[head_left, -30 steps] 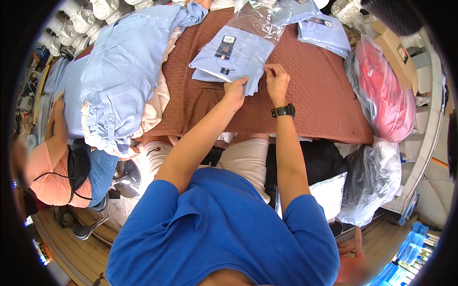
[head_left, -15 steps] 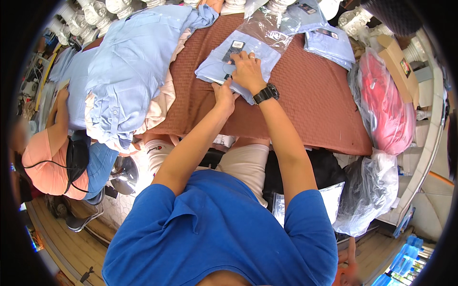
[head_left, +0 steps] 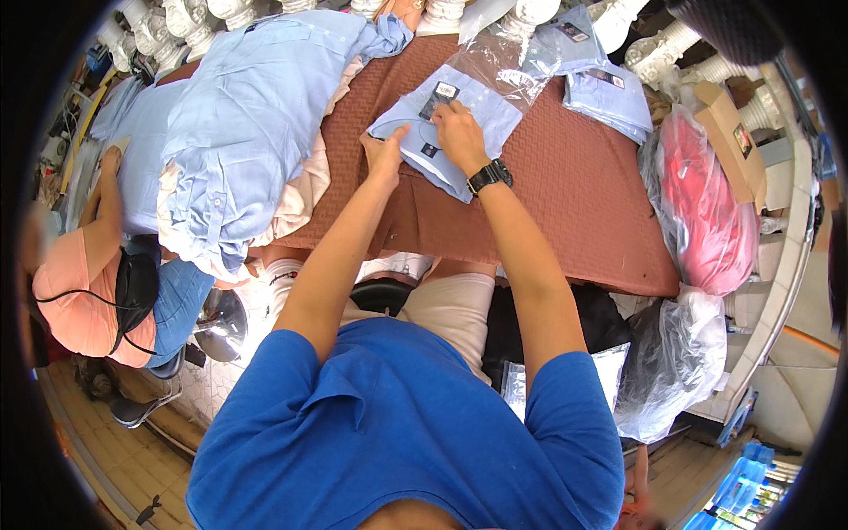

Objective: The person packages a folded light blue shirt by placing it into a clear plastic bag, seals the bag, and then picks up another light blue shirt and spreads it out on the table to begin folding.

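- Left grip: thumb on the folded shirt; closed or not, I cannot tell.
- Right grip: touching its tag, shirt beneath; closure unclear.
- Uneven tugging could crease the shirt.

Brown cardboard box, white balusters

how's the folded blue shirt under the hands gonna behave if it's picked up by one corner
The folded shirt would probably sag and start to unfold, since it looks like soft, thin cloth in loose layers. It's likely light, being a flat, shallow bundle. The clear plastic at its far edge may crinkle and slip, as it looks thin and shiny.
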Demonstrator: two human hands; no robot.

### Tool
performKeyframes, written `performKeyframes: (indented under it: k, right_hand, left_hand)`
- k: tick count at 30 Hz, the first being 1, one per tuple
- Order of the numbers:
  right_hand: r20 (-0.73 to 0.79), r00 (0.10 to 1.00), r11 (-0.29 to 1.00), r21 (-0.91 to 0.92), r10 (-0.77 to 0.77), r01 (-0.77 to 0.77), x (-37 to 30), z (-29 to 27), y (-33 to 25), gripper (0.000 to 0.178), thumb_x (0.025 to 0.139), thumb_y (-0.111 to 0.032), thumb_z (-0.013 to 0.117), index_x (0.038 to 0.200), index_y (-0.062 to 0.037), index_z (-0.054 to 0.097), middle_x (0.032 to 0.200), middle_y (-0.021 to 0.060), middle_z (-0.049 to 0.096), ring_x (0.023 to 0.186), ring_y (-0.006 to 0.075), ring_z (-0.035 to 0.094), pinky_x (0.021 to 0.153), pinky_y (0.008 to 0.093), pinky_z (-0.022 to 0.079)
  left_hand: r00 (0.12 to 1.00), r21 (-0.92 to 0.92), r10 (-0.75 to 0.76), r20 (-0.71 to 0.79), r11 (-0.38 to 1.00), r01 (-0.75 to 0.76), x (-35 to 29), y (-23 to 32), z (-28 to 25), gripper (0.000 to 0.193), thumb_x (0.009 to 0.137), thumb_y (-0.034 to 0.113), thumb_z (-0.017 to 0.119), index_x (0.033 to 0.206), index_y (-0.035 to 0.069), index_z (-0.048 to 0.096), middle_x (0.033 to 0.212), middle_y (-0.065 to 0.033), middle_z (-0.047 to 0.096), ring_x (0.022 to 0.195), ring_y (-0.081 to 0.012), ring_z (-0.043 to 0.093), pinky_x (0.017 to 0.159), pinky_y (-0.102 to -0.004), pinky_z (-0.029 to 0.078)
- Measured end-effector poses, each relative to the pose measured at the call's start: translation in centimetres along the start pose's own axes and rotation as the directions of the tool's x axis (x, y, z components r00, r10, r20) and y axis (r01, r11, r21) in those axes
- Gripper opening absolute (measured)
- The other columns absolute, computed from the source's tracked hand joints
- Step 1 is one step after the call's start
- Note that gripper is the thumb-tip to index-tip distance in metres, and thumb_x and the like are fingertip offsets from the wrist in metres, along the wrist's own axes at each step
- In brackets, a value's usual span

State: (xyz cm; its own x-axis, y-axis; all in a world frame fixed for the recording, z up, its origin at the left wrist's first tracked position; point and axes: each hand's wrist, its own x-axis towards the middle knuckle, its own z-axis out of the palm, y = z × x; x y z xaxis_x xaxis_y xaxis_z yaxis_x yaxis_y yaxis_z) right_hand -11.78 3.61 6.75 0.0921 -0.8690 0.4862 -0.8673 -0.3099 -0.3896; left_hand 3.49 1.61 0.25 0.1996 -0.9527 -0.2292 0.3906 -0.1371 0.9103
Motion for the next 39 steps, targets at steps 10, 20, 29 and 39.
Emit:
performKeyframes:
  k: [10,20,29,39]
  right_hand:
    - [-0.016,0.999,0.985,0.169,0.029,-0.026,-0.5,0.7,1.0,0.016,0.093,-0.014,0.066,0.103,-0.0049,0.074,0.093,0.0177,0.062,0.089,0.0376,0.062,0.08,0.0448,0.05]
    - [-0.007,0.978,0.933,0.3,0.211,-0.199,-0.2,0.2,1.0,0.015,0.093,-0.014,0.065,0.1,-0.0037,0.073,0.095,0.019,0.062,0.09,0.038,0.063,0.081,0.0453,0.05]
    - [0.037,0.992,0.961,0.245,0.124,-0.13,-0.1,1.1,-0.4,0.017,0.093,-0.012,0.064,0.106,-0.0106,0.075,0.095,0.0148,0.061,0.096,0.0356,0.061,0.083,0.0454,0.051]
    - [-0.042,0.99,0.964,0.236,0.135,-0.122,-0.6,1.5,-0.5,0.021,0.093,-0.007,0.063,0.108,-0.0119,0.076,0.094,0.0142,0.061,0.096,0.0365,0.06,0.085,0.045,0.05]
  left_hand:
    - [0.891,0.506,-0.227,0.393,0.863,-0.004,3.4,7.3,-1.4,0.071,0.082,0.029,0.08,0.141,-0.001,0.052,0.125,-0.0151,0.066,0.11,-0.0219,0.065,0.096,-0.0358,0.048]
    - [0.852,0.727,-0.199,0.484,0.633,-0.265,5.5,6.5,1.2,0.062,0.084,0.029,0.079,0.136,0.001,0.06,0.125,-0.0149,0.067,0.112,-0.0225,0.064,0.097,-0.0343,0.048]
    - [0.885,0.72,0.07,0.461,0.554,-0.419,7.9,3.7,1.0,0.054,0.09,0.03,0.074,0.129,-0.006,0.061,0.125,-0.0198,0.066,0.112,-0.0246,0.064,0.093,-0.0349,0.05]
    - [0.865,0.5,0.022,0.502,0.808,-0.311,3.3,4.1,-0.2,0.033,0.091,0.008,0.07,0.121,-0.006,0.065,0.108,-0.0137,0.072,0.092,-0.0176,0.069,0.083,-0.0309,0.054]
